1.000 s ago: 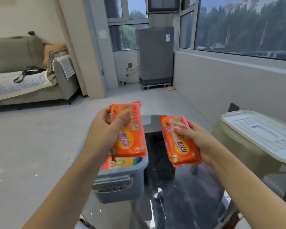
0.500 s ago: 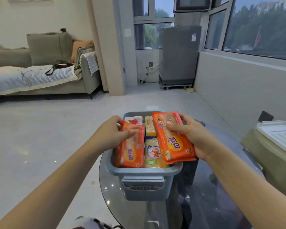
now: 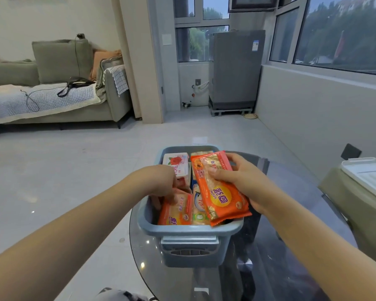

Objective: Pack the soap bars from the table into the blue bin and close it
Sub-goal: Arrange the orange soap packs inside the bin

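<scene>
The blue bin (image 3: 190,232) stands on the round glass table (image 3: 269,246), open, with several wrapped soap bars inside. My left hand (image 3: 161,183) reaches down into its left side, fingers on an orange soap pack (image 3: 176,210) that lies in the bin. My right hand (image 3: 241,181) holds a second orange soap pack (image 3: 220,192) just above the bin's right side, tilted. A white soap box with a rose (image 3: 176,165) sits at the bin's far left, and a pale pack (image 3: 199,205) lies in the middle.
A white lid (image 3: 369,177) rests on a beige container at the right, beside the table. Beyond are a tiled floor, a grey sofa (image 3: 52,94) at the left and a covered appliance (image 3: 234,68) by the windows.
My left hand has lowered its orange pack down into the bin's left side. My right hand's pack has moved over the bin's right side. The view has shifted left toward the bin.
</scene>
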Tool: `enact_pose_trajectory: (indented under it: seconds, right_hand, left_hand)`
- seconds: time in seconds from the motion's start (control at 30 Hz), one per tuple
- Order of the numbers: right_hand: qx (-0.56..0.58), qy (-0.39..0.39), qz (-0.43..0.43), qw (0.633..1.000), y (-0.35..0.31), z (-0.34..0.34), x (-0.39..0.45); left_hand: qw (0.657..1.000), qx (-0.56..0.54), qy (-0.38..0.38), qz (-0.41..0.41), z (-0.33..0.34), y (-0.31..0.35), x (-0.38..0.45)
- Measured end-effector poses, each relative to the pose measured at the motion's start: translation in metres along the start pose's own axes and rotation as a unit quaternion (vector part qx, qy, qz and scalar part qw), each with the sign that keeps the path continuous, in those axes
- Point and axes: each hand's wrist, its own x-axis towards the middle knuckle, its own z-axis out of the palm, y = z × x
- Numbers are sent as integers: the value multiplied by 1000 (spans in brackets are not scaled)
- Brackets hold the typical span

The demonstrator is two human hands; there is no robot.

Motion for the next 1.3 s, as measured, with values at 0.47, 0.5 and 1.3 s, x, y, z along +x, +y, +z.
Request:
enact_pose_trajectory:
  seconds: [0.47, 0.5, 1.3]
  right_hand:
    - [-48, 1, 6, 999, -3, 4, 0]
    - [-53, 3, 8, 999, -4, 4, -1]
    - [-384, -24, -68, 920, -3, 72, 28]
  left_hand:
    - [975, 178, 115, 62, 11, -5, 1]
    - [974, 177, 122, 68, 11, -8, 2]
    - [907, -281, 308, 59, 43, -44, -31]
